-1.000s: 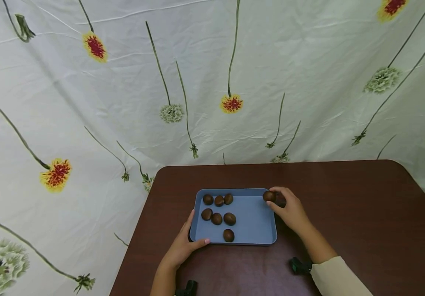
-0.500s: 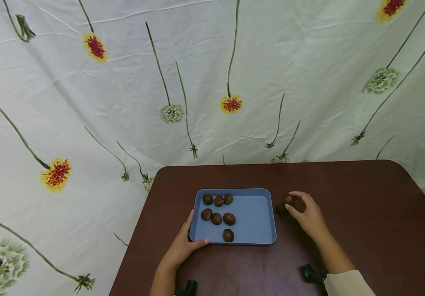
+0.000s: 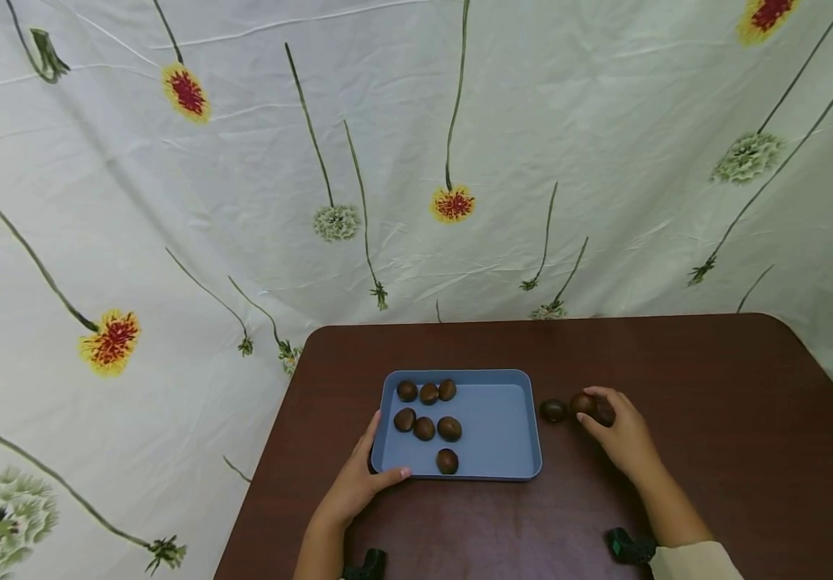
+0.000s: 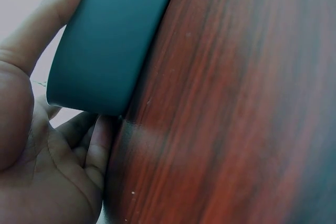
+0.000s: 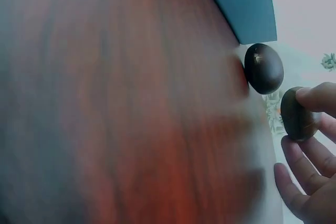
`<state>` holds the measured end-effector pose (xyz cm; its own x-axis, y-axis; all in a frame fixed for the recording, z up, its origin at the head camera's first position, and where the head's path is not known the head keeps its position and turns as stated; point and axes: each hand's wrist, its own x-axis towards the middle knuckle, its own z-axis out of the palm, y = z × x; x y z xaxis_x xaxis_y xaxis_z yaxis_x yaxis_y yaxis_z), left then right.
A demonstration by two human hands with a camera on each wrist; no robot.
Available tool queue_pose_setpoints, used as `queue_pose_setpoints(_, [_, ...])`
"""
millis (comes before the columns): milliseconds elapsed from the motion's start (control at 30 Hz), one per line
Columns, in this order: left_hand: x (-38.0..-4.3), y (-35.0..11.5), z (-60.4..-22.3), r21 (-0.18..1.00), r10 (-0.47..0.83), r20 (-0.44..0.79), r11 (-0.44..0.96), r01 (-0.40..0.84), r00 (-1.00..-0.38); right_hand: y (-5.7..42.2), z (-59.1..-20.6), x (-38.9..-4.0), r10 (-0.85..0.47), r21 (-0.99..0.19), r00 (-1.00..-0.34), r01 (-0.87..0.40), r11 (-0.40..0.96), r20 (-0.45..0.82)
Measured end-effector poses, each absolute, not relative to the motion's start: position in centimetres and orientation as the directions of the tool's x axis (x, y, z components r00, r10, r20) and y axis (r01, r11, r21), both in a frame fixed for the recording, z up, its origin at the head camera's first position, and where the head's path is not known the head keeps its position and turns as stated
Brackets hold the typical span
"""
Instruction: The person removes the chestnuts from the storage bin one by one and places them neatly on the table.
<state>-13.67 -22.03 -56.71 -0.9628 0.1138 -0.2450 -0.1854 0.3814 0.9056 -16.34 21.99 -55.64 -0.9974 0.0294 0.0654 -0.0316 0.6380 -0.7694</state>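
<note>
1. I saw the left hand gripping the smooth, round-cornered tray on the woodgrain table.
2. The right hand pinched a glossy oval just beside its loose twin, right of the tray.
3. Half a second earlier, that oval was farther left.

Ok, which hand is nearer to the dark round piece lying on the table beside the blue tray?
The right hand: it pinches a brown piece just right of the dark round piece. The left hand grips the blue tray at its left end, farther off.
</note>
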Motion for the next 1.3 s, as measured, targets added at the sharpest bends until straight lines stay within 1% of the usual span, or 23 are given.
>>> queue_pose_setpoints(533, [-13.67, -22.00, -56.73, 0.909, 0.121, -0.237, 0.377, -0.176, -0.964, 22.18, -56.06, -16.41, 0.023, -0.756, -0.999, 0.035, 0.654, -0.026])
queue_pose_setpoints(933, [-13.65, -21.99, -56.61, 0.905, 0.117, -0.246, 0.383, -0.185, -0.962, 22.26, -55.88, -16.37, 0.002, -0.775, -0.998, 0.049, 0.631, -0.061])
queue_pose_setpoints(1300, [-13.69, -22.06, -56.75, 0.904, 0.116, -0.239, 0.388, -0.178, -0.964, 22.41, -55.70, -16.34, 0.007, -0.804, -0.999, 0.047, 0.592, -0.053])
